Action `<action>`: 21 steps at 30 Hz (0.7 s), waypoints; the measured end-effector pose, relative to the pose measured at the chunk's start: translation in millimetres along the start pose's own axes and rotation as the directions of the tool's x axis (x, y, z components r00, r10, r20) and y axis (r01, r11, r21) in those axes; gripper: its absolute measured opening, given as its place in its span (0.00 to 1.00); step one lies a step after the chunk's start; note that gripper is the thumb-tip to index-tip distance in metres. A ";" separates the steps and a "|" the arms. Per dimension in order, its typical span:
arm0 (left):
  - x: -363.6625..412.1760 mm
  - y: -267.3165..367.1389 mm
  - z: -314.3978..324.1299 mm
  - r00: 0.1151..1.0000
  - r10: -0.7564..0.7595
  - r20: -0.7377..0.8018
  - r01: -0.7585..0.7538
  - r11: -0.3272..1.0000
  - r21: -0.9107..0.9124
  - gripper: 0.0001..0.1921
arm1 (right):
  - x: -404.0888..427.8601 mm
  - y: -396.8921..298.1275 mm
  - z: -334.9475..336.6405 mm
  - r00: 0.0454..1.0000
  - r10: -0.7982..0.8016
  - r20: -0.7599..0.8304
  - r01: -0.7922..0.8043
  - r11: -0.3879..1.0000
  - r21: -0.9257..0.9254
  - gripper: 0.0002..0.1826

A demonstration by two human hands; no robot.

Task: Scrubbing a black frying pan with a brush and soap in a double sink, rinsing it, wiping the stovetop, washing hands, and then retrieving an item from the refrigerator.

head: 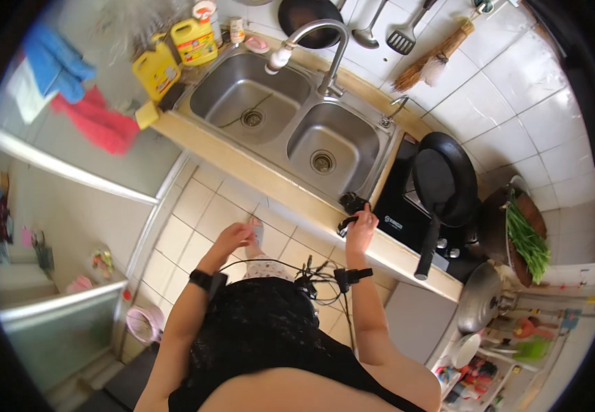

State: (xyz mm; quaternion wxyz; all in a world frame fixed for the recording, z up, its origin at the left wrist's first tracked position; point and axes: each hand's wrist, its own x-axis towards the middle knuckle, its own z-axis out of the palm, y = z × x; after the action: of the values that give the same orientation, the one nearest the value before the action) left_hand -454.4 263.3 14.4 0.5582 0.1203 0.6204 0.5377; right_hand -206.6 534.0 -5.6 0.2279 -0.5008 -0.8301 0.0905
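At the counter's front edge, just below the smaller bowl of the steel double sink [333, 149], my right hand [362, 226] touches a black object [354, 202] at the sink's near rim; its kind is unclear. A black curved piece [347, 225] lies by my fingers. Whether the hand grips either one cannot be told. In front of my body, over the tiled floor, hangs my left hand [236, 237], with bent fingers and nothing visible in it. Black bands with small devices and cables are on both wrists.
Right of the sink, black frying pans [439, 177] stand on a black gas stove [395, 201], one handle jutting past the front edge. Green vegetables [526, 237] lie beyond it. Yellow bottles [194, 42] and a yellow sponge [147, 115] are at the left. A curved faucet [336, 62] rises behind the sink.
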 end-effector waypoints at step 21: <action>33.0 111.8 -277.4 0.968 -0.103 -0.229 0.082 0.992 -0.099 0.15 | 250.4 -1.8 75.9 0.867 0.183 -0.462 -0.204 0.979 0.006 0.12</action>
State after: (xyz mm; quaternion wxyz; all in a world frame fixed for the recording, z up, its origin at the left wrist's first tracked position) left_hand -744.3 184.2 29.6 0.5106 0.0022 0.6622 0.5484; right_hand -342.4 757.5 0.4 0.3972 -0.5933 -0.6997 -0.0261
